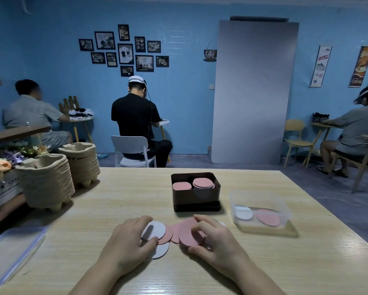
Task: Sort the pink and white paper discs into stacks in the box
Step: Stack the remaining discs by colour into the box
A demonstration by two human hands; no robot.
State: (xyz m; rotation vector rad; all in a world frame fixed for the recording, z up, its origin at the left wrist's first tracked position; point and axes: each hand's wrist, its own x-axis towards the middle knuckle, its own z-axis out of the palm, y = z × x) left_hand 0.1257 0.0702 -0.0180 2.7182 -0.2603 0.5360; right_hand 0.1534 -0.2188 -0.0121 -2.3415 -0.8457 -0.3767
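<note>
Loose pink and white paper discs lie overlapped on the wooden table near its front edge. My left hand (129,241) pinches a white disc (154,229) between thumb and fingers, with another white disc (161,250) under it. My right hand (213,239) grips a pink disc (188,234) at its right edge. Further back stands a brown box (197,195) holding two stacks of pink discs (202,183). To the right, a clear plastic box (261,209) holds a white disc (242,212) and a pink disc (268,217).
Two stacks of pulp cup trays (45,179) stand at the table's left, beside artificial flowers (2,165). A clear zip bag (11,252) lies at the front left. Three people sit at small tables along the blue wall behind.
</note>
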